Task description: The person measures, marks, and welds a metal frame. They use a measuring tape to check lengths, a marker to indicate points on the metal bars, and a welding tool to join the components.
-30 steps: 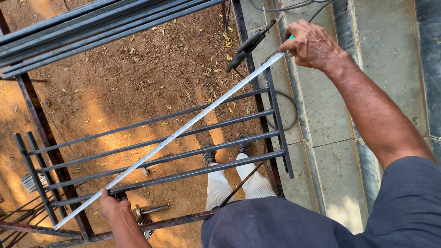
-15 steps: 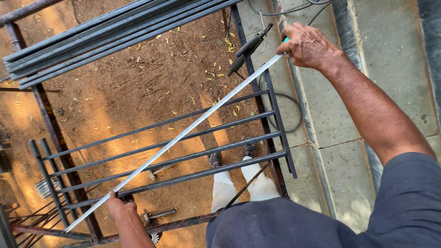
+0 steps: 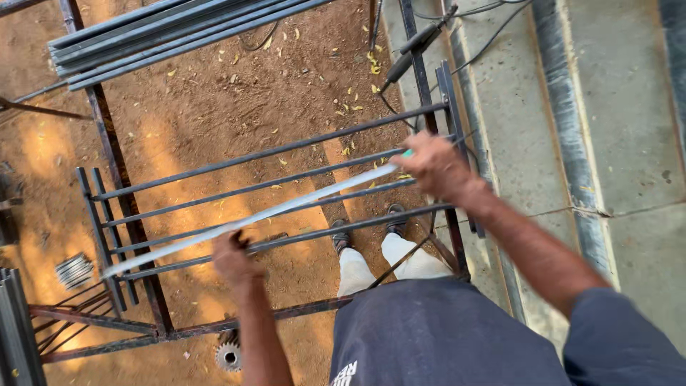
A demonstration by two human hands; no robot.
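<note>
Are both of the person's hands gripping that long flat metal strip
Yes, the left hand and right hand each grip the metal strip.

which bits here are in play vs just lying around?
In play: left hand and right hand gripping the long flat bar, held over the grille frame.
Lying about: bar stack, welding holder, gear, cable.

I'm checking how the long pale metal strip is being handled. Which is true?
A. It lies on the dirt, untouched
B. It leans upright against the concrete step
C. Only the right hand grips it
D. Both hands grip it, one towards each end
D: the left hand and the right hand each close on the metal strip, which spans slantwise over the bars of the dark metal frame.
</note>
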